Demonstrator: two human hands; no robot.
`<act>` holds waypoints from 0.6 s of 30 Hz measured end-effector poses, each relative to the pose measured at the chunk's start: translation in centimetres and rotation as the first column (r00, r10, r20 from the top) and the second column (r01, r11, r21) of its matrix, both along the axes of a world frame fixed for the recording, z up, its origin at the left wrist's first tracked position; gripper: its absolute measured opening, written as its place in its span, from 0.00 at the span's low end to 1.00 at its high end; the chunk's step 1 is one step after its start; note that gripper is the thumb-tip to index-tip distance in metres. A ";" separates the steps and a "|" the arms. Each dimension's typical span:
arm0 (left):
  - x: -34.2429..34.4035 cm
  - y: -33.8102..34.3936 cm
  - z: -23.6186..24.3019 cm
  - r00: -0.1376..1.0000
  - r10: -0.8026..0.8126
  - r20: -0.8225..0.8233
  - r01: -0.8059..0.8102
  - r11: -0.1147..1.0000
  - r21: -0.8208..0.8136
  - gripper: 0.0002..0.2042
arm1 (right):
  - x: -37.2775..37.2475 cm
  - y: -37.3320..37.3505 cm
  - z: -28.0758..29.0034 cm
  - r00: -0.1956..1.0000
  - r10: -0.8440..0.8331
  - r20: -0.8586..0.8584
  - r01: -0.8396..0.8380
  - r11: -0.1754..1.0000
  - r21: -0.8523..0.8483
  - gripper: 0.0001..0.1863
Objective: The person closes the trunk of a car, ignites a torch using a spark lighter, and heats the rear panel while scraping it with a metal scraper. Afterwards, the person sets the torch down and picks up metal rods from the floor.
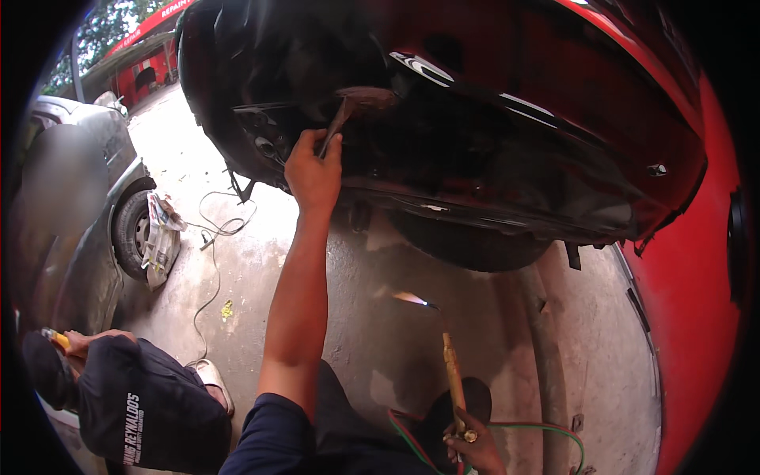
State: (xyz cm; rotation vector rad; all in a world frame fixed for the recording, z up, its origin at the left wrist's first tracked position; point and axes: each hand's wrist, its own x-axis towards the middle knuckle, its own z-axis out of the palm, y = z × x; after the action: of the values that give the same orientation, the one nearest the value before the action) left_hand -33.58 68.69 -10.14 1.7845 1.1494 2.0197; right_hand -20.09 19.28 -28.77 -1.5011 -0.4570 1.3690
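Observation:
My left hand [313, 170] is raised and shut on a thin metal tool [336, 123], whose tip presses against the dark underside of a red car body [491, 119] above me. My right hand [475, 447] sits low near the picture's bottom edge and grips a brass gas torch [453, 372]. The torch points up and away, and a small flame [412, 298] burns at its tip over the concrete floor. Red and green hoses [546, 431] run from the torch handle.
A tyre [467, 245] shows under the red car. At the left stands a grey car [71, 206] with a wheel and papers leaning on it. Another person in dark clothes [142, 404] crouches at lower left. A cable [214, 261] trails across the concrete floor.

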 end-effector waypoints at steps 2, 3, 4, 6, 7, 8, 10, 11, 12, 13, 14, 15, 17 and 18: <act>0.3 0.0 -0.2 1.000 0.001 -0.003 -0.001 1.000 -0.024 0.11 | 0.0 0.0 0.0 1.000 0.009 0.011 -0.009 1.000 0.001 0.42; 1.3 0.2 -0.1 0.997 0.006 -0.077 0.001 0.996 0.085 0.11 | 0.0 0.1 -0.1 1.000 0.018 0.025 -0.018 1.000 0.000 0.42; 2.3 0.0 0.2 0.988 0.018 -0.151 0.011 0.982 0.189 0.10 | 0.2 -0.1 -0.6 1.000 0.020 0.022 -0.020 1.000 -0.003 0.42; 3.3 -0.8 1.5 0.987 -0.004 -0.159 0.038 0.977 0.211 0.10 | 0.9 -0.4 -1.8 0.999 0.044 0.011 -0.044 0.998 0.040 0.42; 3.0 -0.8 2.0 0.985 0.008 -0.170 0.029 0.977 0.212 0.10 | 0.8 -0.4 -1.6 0.999 0.041 0.011 -0.041 0.998 0.039 0.42; 2.6 -0.7 2.1 0.983 0.020 -0.181 0.019 0.977 0.214 0.09 | 0.7 -0.5 -1.3 0.999 0.033 0.017 -0.034 0.999 0.035 0.42; 0.4 -0.6 1.6 0.980 0.043 -0.193 -0.010 0.986 0.167 0.09 | 0.7 -0.5 -1.2 0.999 0.033 0.024 -0.034 0.999 0.040 0.42; -0.4 -0.4 1.1 0.980 0.078 -0.181 -0.052 0.988 0.144 0.09 | 0.6 -0.6 -1.5 0.999 0.046 0.027 -0.047 0.998 0.050 0.42; -0.8 -0.1 0.6 0.979 0.114 -0.168 -0.094 0.988 0.121 0.09 | 0.5 -0.7 -1.7 0.998 0.058 0.031 -0.060 0.996 0.061 0.42; -0.7 -0.2 0.8 0.980 0.117 -0.163 -0.100 0.989 0.112 0.10 | 0.5 -0.7 -1.7 0.998 0.058 0.033 -0.060 0.996 0.063 0.42; -0.2 -0.3 1.1 0.980 0.118 -0.161 -0.101 0.988 0.113 0.10 | 0.4 -0.6 -1.6 0.998 0.057 0.021 -0.059 0.996 0.060 0.42; 0.7 -0.3 1.4 0.969 0.093 -0.229 -0.056 0.985 0.165 0.10 | 0.4 -0.5 -1.5 0.998 0.057 0.010 -0.058 0.997 0.057 0.42; 2.5 -1.5 2.6 0.945 0.063 -0.320 -0.002 0.982 0.187 0.11 | 0.3 -0.4 -1.0 0.999 0.052 0.000 -0.052 0.998 0.047 0.43; 2.0 -1.3 2.8 0.946 0.063 -0.317 -0.003 0.983 0.186 0.11 | 0.3 -0.4 -0.9 0.999 0.048 -0.014 -0.047 0.998 0.038 0.43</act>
State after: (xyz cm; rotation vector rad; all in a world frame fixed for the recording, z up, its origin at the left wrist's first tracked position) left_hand -31.56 67.43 -7.29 2.2689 1.1112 1.9572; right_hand -19.78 18.88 -29.62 -1.4565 -0.5091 1.4001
